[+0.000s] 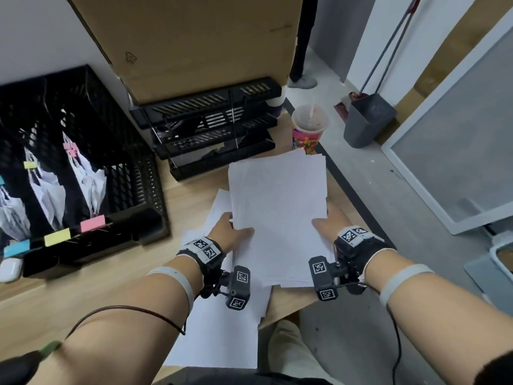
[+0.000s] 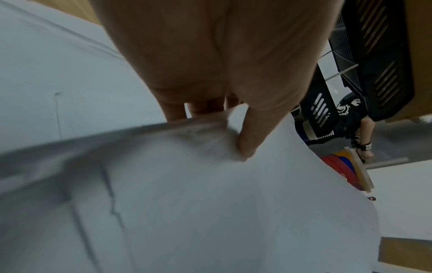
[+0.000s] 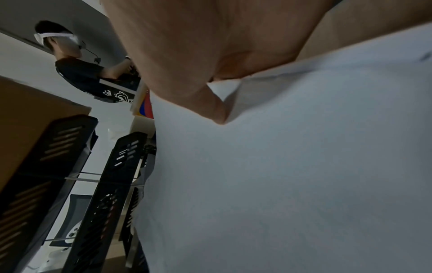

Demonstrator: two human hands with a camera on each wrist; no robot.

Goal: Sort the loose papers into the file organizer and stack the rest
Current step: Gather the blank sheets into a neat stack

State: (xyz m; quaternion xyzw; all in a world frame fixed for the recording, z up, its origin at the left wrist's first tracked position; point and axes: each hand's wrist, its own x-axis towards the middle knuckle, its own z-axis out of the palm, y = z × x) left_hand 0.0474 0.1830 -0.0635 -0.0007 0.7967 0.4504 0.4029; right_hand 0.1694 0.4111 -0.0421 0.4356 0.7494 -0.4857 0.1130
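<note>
Both hands hold a stack of white papers (image 1: pixel 277 212) lifted above the desk's right end. My left hand (image 1: pixel 233 232) grips its left edge, thumb on top and fingers underneath; the left wrist view shows the thumb (image 2: pixel 247 146) pressing the stack of papers (image 2: pixel 210 212). My right hand (image 1: pixel 326 222) grips the right edge the same way, its thumb (image 3: pixel 217 114) lying on the stack of papers (image 3: pixel 292 184). More loose white sheets (image 1: pixel 222 329) lie on the desk below. The black mesh file organizer (image 1: pixel 83 168) with coloured tabs stands at the left and holds clipped papers.
A black stacked letter tray (image 1: pixel 216 126) stands behind the papers, under a large cardboard box (image 1: pixel 194 43). A drink cup with a straw (image 1: pixel 308 129) stands at the wooden desk's (image 1: pixel 83 295) right edge. A white earbud case (image 1: pixel 9 269) lies far left. Another person sits beyond.
</note>
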